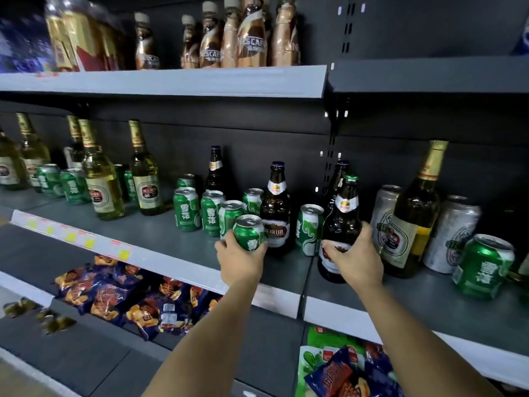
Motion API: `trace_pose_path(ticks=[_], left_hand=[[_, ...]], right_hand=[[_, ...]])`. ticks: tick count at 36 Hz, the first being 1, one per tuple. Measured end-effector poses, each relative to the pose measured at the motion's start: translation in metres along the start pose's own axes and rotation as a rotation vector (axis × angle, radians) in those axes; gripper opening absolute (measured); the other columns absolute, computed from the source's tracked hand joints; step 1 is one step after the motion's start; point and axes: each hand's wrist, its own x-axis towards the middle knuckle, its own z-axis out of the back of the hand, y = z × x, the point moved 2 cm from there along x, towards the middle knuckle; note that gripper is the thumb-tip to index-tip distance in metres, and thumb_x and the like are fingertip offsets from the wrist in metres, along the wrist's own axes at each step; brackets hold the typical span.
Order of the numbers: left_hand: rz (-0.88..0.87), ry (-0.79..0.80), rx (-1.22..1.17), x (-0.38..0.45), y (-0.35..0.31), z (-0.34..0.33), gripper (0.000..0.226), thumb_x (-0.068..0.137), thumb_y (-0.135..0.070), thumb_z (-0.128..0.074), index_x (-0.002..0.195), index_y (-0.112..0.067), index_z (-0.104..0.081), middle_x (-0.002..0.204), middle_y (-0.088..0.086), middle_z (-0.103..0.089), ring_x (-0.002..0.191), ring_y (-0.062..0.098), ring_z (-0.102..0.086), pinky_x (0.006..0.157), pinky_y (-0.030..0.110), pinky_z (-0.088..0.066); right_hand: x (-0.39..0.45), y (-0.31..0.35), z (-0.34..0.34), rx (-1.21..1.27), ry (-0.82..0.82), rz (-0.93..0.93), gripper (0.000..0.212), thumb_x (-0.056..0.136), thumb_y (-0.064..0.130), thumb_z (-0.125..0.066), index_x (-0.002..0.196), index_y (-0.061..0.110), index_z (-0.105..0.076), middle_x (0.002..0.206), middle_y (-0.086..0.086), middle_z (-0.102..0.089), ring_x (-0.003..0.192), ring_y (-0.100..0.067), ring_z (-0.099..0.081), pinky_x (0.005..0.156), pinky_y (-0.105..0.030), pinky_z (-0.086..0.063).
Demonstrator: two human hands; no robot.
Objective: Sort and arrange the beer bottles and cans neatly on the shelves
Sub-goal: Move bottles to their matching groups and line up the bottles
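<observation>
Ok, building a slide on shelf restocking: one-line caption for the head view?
Left hand grips a green can, right hand a brown bottle, on the beer shelf.

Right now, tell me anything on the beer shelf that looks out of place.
Kinds are mixed: green cans stand among brown bottles, and a lone green can sits by silver cans. The left hand holds a tilted green can; nothing is spilled.

Two bare forearms, left hand (242, 263) and right hand (358, 260), no sleeves, rings or watch.
</observation>
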Motion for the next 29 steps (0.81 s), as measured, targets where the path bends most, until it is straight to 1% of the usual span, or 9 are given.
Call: trace_pose_path(ticks=[4,10,13,17,19,22,24,26,29], left_hand=[[-0.017,0.006,0.008,0.010,0.001,0.002,0.076,0.078,-0.041,-0.077,0.137,-0.013,-0.038,0.131,0.013,-0.039,0.125,0.032,-0.042,0.090,0.047,-0.046],[-0.065,-0.023,0.112,0.016,-0.004,0.003,0.091,0.080,-0.038,-0.076,0.148,-0.009,-0.023,0.142,0.017,-0.037,0.131,0.035,-0.036,0.100,0.047,-0.038],[-0.121,-0.084,0.149,0.015,-0.006,0.002,0.094,0.080,-0.035,-0.077,0.150,-0.011,-0.019,0.140,0.017,-0.038,0.128,0.036,-0.039,0.100,0.047,-0.039],[-0.150,-0.073,0.093,0.014,-0.007,-0.002,0.092,0.082,-0.026,-0.076,0.152,-0.013,-0.017,0.141,0.014,-0.035,0.131,0.033,-0.036,0.091,0.049,-0.044],[-0.184,-0.108,0.105,0.012,-0.007,-0.002,0.093,0.080,-0.023,-0.079,0.151,-0.010,-0.019,0.142,0.016,-0.036,0.132,0.034,-0.037,0.093,0.049,-0.044],[-0.469,-0.303,0.240,0.006,-0.014,-0.002,0.087,0.070,-0.017,-0.084,0.142,-0.004,-0.037,0.140,0.023,-0.042,0.130,0.040,-0.040,0.109,0.050,-0.033],[-0.735,-0.382,0.226,-0.003,-0.026,-0.009,0.077,0.069,-0.015,-0.081,0.136,-0.005,-0.044,0.136,0.023,-0.046,0.125,0.039,-0.043,0.107,0.052,-0.036],[-0.886,-0.294,0.107,-0.017,-0.042,-0.020,0.069,0.075,-0.011,-0.074,0.137,-0.007,-0.043,0.137,0.019,-0.046,0.125,0.034,-0.044,0.102,0.048,-0.044],[-0.715,-0.062,-0.071,-0.030,-0.061,-0.035,0.074,0.087,-0.018,-0.068,0.150,-0.015,-0.029,0.153,0.010,-0.029,0.140,0.025,-0.032,0.103,0.035,-0.040]], right_hand=[[0.000,-0.001,0.000,0.006,0.000,-0.001,0.086,0.075,0.046,-0.076,0.141,0.020,-0.028,0.127,-0.007,-0.059,0.111,-0.035,-0.059,0.085,-0.041,-0.048],[0.000,-0.002,-0.002,0.008,-0.010,0.003,0.086,0.074,0.048,-0.076,0.140,0.021,-0.028,0.127,-0.005,-0.059,0.109,-0.034,-0.061,0.084,-0.041,-0.049],[0.000,-0.003,-0.003,0.017,-0.018,-0.003,0.085,0.073,0.048,-0.076,0.139,0.023,-0.029,0.127,-0.003,-0.059,0.110,-0.033,-0.060,0.084,-0.040,-0.048],[0.001,-0.005,-0.005,0.029,-0.020,-0.006,0.085,0.073,0.049,-0.076,0.139,0.024,-0.029,0.126,-0.002,-0.059,0.110,-0.032,-0.060,0.083,-0.039,-0.047],[0.001,-0.006,-0.005,0.029,-0.017,-0.004,0.086,0.073,0.050,-0.075,0.139,0.024,-0.028,0.127,-0.003,-0.059,0.111,-0.032,-0.060,0.084,-0.039,-0.047],[0.002,-0.007,-0.006,0.024,-0.017,-0.001,0.087,0.073,0.052,-0.074,0.140,0.024,-0.027,0.127,-0.002,-0.058,0.112,-0.031,-0.059,0.084,-0.039,-0.047],[0.001,-0.007,-0.006,0.029,-0.022,-0.005,0.088,0.071,0.053,-0.073,0.140,0.025,-0.027,0.127,-0.001,-0.059,0.112,-0.030,-0.059,0.083,-0.038,-0.047],[0.001,-0.008,-0.008,0.037,-0.029,-0.011,0.088,0.070,0.054,-0.073,0.140,0.026,-0.027,0.126,0.000,-0.059,0.112,-0.029,-0.059,0.083,-0.038,-0.047],[0.002,-0.008,-0.008,0.041,-0.034,-0.011,0.088,0.070,0.054,-0.073,0.140,0.026,-0.027,0.127,0.000,-0.059,0.113,-0.028,-0.059,0.082,-0.038,-0.047]])
